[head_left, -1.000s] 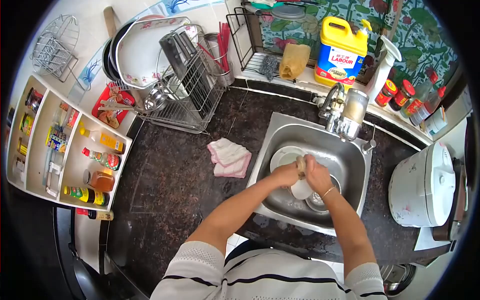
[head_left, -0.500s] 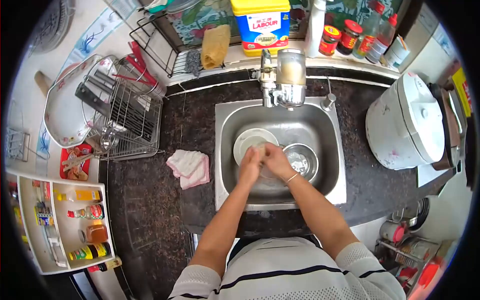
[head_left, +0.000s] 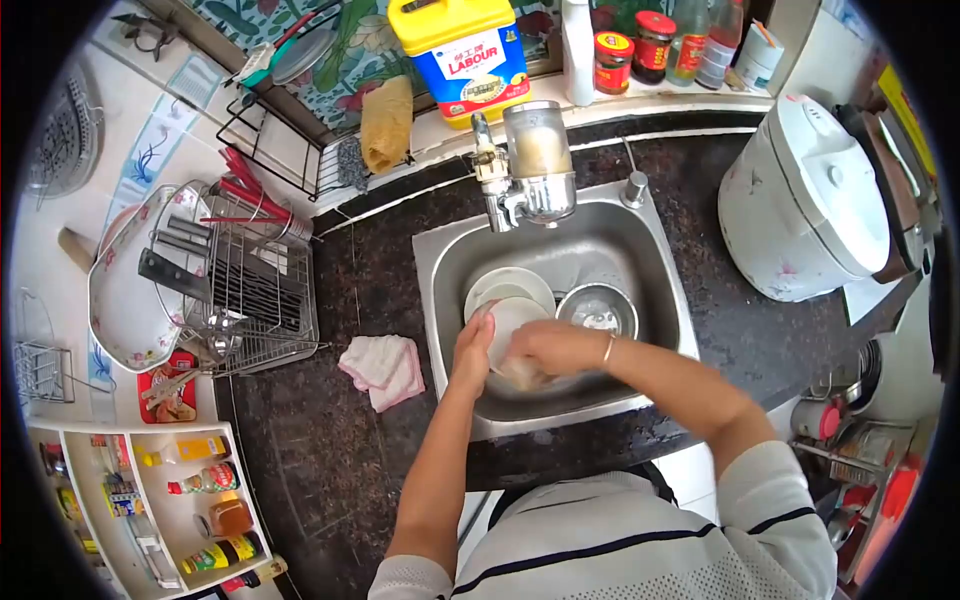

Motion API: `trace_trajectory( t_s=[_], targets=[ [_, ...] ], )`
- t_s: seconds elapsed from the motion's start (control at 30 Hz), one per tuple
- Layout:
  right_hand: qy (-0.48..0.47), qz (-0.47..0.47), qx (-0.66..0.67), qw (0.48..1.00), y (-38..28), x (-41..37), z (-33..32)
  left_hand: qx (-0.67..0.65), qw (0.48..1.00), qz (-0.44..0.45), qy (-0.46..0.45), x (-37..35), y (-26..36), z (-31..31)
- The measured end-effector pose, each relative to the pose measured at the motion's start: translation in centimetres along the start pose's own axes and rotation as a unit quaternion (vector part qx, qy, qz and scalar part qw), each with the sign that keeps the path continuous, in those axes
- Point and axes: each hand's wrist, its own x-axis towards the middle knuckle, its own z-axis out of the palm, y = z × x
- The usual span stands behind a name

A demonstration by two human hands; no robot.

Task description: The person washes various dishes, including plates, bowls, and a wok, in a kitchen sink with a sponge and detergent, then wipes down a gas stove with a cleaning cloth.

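Observation:
My left hand (head_left: 474, 352) grips the left rim of a white bowl (head_left: 514, 322), held tilted over the sink (head_left: 436, 300). My right hand (head_left: 558, 348) is closed around a tan sponge-like pad (head_left: 524, 376), pressed to the bowl's near side and smeared by motion. Behind the held bowl, another white dish (head_left: 500, 282) rests in the basin, partly covered by it. A metal bowl (head_left: 618, 312) stands at its right, just beyond my right hand and wrist.
The faucet with its filter (head_left: 540, 180) overhangs the sink's back edge. A folded cloth (head_left: 385, 370) lies left of the sink, near a wire dish rack (head_left: 265, 290). At right stands a white rice cooker (head_left: 790, 210). A yellow-blue LABOUR jug (head_left: 465, 60) and jars line the sill.
My hands were together over the dishes. Now my left hand holds up a white bowl and my right works the pad against it. The view has tilted and shifted slightly.

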Motion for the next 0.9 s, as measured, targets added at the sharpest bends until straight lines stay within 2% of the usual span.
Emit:
trace_trajectory(
  t_s=[0.07, 0.13, 0.17, 0.27, 0.33, 0.37, 0.4, 0.5, 0.57, 0.63, 0.67, 0.73, 0.8, 0.87, 0.9],
  targets=[
    [0.052, 0.028, -0.203, 0.977, 0.2, 0.0, 0.6, 0.001, 1.000, -0.027, 0.016, -0.7, -0.1, 0.5],
    [0.106, 0.058, -0.411, 0.904, 0.3, 0.1, -0.2, -0.001, 0.999, -0.041, 0.021, 0.0, 0.4, 1.4],
    [0.106, 0.060, -0.416, 0.901, 0.2, -0.2, -0.6, -0.005, 0.999, -0.037, 0.017, 0.4, 0.3, 1.6],
    [0.093, 0.008, -0.125, 0.988, -1.2, -1.0, 0.5, -0.037, 0.999, 0.008, 0.008, 1.2, -0.7, 0.0],
    [0.002, -0.030, -0.128, 0.991, -2.9, -1.5, -0.8, -0.036, 0.999, 0.020, 0.003, 1.2, -0.5, -1.2],
    [-0.085, -0.049, -0.235, 0.967, -3.9, -2.7, -2.7, -0.047, 0.999, -0.015, 0.019, 1.1, -0.2, -1.5],
    [-0.081, -0.050, -0.235, 0.967, -4.2, -4.1, -3.7, -0.059, 0.996, -0.049, 0.035, 1.2, 0.2, -1.8],
    [0.159, -0.162, -0.309, 0.924, -4.3, -6.3, -5.2, -0.112, 0.979, -0.148, 0.088, 1.0, 0.7, -1.0],
    [0.218, -0.173, -0.304, 0.911, -4.6, -7.1, -3.3, -0.153, 0.957, -0.216, 0.118, 0.9, 0.4, 0.5],
    [0.212, -0.140, -0.379, 0.890, -5.7, -6.9, 0.3, -0.194, 0.943, -0.262, 0.068, 0.9, -1.6, 3.0],
    [0.261, -0.157, -0.376, 0.875, -5.2, -6.8, 2.1, -0.216, 0.938, -0.270, 0.029, 0.7, -3.0, 4.1],
    [0.316, -0.172, -0.370, 0.857, -5.5, -5.9, 2.8, -0.228, 0.941, -0.251, -0.018, 0.8, -4.3, 5.4],
    [0.291, -0.187, -0.366, 0.864, -5.9, -5.2, 1.8, -0.221, 0.953, -0.208, -0.011, 0.8, -4.6, 5.3],
    [0.331, -0.145, -0.286, 0.888, -7.5, -3.2, -0.3, -0.214, 0.964, -0.157, -0.004, 1.2, -3.4, 4.4],
    [0.334, -0.140, -0.287, 0.887, -8.0, -2.8, -1.8, -0.228, 0.964, -0.139, -0.011, 1.5, -3.0, 3.6]
  ],
)
